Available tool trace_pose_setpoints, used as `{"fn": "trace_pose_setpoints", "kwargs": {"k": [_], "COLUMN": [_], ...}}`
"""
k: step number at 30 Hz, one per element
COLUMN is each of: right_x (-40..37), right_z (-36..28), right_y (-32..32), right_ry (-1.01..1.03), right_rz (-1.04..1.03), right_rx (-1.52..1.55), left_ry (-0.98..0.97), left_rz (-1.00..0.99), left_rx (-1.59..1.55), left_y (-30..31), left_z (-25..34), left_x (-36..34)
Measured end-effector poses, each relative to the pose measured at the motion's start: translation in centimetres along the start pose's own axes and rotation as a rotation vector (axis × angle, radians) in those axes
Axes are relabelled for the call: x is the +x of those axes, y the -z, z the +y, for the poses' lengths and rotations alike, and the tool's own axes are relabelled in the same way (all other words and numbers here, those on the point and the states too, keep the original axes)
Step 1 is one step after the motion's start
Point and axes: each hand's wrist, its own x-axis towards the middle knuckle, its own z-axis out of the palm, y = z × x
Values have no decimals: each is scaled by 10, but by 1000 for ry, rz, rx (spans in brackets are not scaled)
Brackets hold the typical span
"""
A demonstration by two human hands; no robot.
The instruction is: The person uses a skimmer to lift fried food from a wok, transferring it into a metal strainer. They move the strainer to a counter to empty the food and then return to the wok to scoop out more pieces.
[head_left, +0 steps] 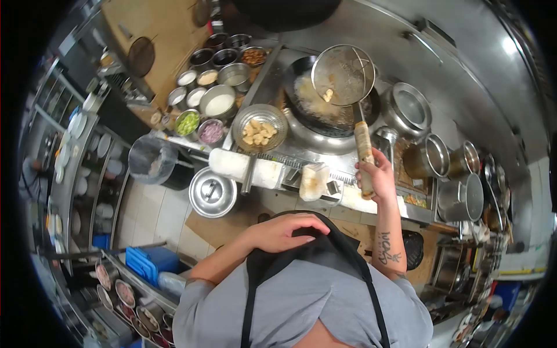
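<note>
Right hand (374, 177) — clenched round the skimmer (348, 72) handle, its basket held above the wok (316, 109), one fried piece inside. Left hand (287, 229) — laid flat on the apron (331, 252), well below the wok. Sieve (259, 129) of fried pieces just left of the wok.

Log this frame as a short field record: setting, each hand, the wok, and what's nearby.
setting: commercial kitchen stove, seen from above
right hand: closed around the handle of a wire skimmer
skimmer: held over the wok, a few fried pieces in it
left hand: resting on the black apron
wok: bubbling oil
nearby: strainer bowl of fried pieces left of the wok; steel lid below it
</note>
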Motion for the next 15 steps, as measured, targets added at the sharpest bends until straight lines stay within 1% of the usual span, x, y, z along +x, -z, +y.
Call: {"fn": "trace_pose_setpoints", "kwargs": {"k": [1,6,9,15], "right_x": [-3,-6,7,15], "right_z": [-1,0,16,13], "right_y": [-10,-31,-32,-23], "right_ry": [2,48,133,114], "right_rz": [-75,-177,-181,-69], "right_rx": [-19,-137,-223,-244], "left_ry": [8,22,25,33], "left_rz": [11,28,44,75], "left_rx": [18,7,-3,-35], "left_y": [0,-1,-2,-3], "left_z": [1,1,-1,-1], "left_x": [-4,-6,-8,-13]}}
